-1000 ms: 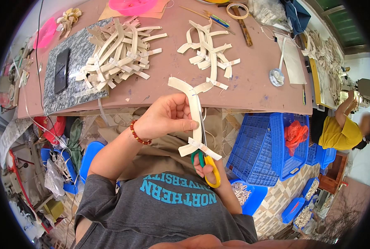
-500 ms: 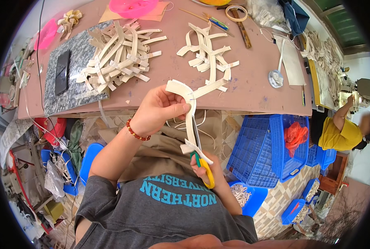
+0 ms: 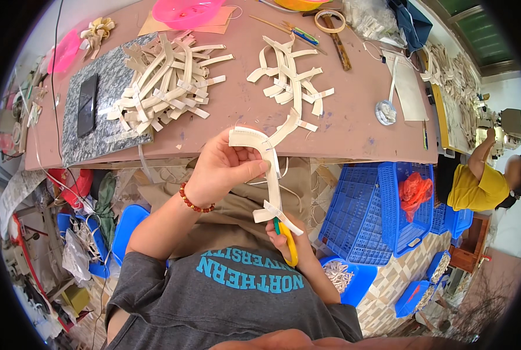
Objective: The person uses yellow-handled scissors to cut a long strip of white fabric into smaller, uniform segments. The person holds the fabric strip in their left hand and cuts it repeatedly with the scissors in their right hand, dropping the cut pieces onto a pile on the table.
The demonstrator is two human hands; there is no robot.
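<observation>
My left hand (image 3: 228, 160), closed with the thumb on top, pinches a cream stitched fabric strip (image 3: 272, 185) just past the table's front edge. The strip curves over my fingers and hangs down toward my lap. Its far side joins a chain of similar strips (image 3: 296, 87) lying on the table. Lower down, my right hand (image 3: 285, 244) grips yellow and green scissors (image 3: 292, 245). Their blades are mostly hidden behind the hanging strip, whose short forked end lies over the handles. Whether the blades touch the fabric cannot be seen.
A heap of cream strips (image 3: 173, 81) covers part of a grey stone slab (image 3: 73, 131), beside a black phone (image 3: 87, 105). A pink basin (image 3: 187, 13), tape roll (image 3: 330, 21) and hammer (image 3: 341, 49) stand farther back. Blue crates (image 3: 354, 216) are at right, near a person in yellow (image 3: 476, 186).
The chain of strips has been drawn slightly nearer to me. Most of the scissor blades, visible along the strip before, are now hidden behind it. Both hands keep their grip.
</observation>
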